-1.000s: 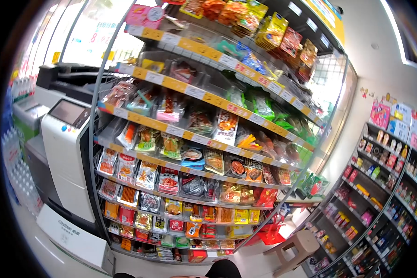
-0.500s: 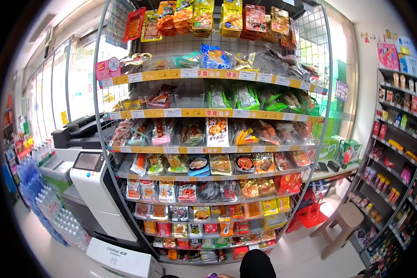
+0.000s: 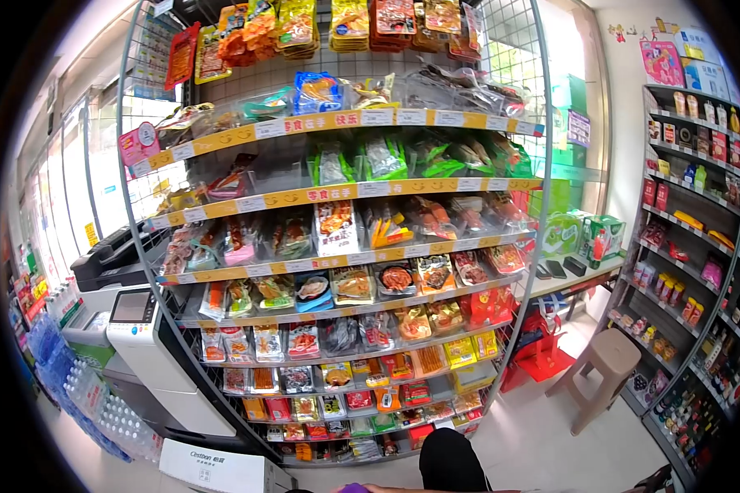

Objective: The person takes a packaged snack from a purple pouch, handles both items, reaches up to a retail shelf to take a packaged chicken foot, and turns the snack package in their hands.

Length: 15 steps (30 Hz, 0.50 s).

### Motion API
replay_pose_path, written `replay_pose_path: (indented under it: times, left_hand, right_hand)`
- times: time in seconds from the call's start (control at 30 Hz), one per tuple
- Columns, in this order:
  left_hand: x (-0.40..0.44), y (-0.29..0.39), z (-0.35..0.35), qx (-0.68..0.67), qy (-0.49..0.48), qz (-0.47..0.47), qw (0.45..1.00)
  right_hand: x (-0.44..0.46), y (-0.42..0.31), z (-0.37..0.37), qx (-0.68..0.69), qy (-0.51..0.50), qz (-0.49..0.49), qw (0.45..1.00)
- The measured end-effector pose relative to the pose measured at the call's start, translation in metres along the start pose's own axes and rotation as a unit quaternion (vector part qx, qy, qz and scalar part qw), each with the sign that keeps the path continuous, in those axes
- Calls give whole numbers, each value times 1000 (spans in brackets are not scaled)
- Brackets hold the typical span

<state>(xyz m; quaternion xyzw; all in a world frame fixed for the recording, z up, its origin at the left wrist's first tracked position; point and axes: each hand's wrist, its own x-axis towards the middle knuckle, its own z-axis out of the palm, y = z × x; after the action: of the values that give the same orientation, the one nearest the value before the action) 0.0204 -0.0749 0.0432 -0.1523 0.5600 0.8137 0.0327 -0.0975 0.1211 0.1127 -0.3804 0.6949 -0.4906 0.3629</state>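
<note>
Only thin strips of skin show at the bottom edge, on both sides of a small purple thing [image 3: 354,488]. The strip on the right may be my right hand [image 3: 380,489] with part of the arm; my left hand is almost wholly cut off. Fingers and grip cannot be made out. A black-clad knee [image 3: 452,462] rises beside them. In front stands a wire rack with curved shelves [image 3: 362,257] full of packaged snacks. A white-fronted packet [image 3: 336,228] stands upright on a middle shelf, and yellow and red packs hang at the top.
At left are a printer [image 3: 136,311], water bottles [image 3: 111,411] and a white carton [image 3: 214,467]. To the right stand a brown stool [image 3: 613,353], a red bag [image 3: 544,355], a side table [image 3: 555,285] with green packages, and tall stocked shelves [image 3: 686,218].
The view has levelled since a second ago, then shifted so that the rack sits further left. The purple thing and skin strips at the bottom edge show slightly more.
</note>
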Motion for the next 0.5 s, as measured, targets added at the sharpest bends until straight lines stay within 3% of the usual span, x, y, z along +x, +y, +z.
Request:
replay_pose_path:
  times: [0.47, 0.5]
  left_hand:
    - [24, -7, 25, 143, -27, -7, 989]
    - [31, -22, 17, 102, -45, 76, 991]
  right_hand:
    - [-39, 26, -11, 53, -3, 19, 998]
    - [-44, 28, -13, 53, -1, 22, 998]
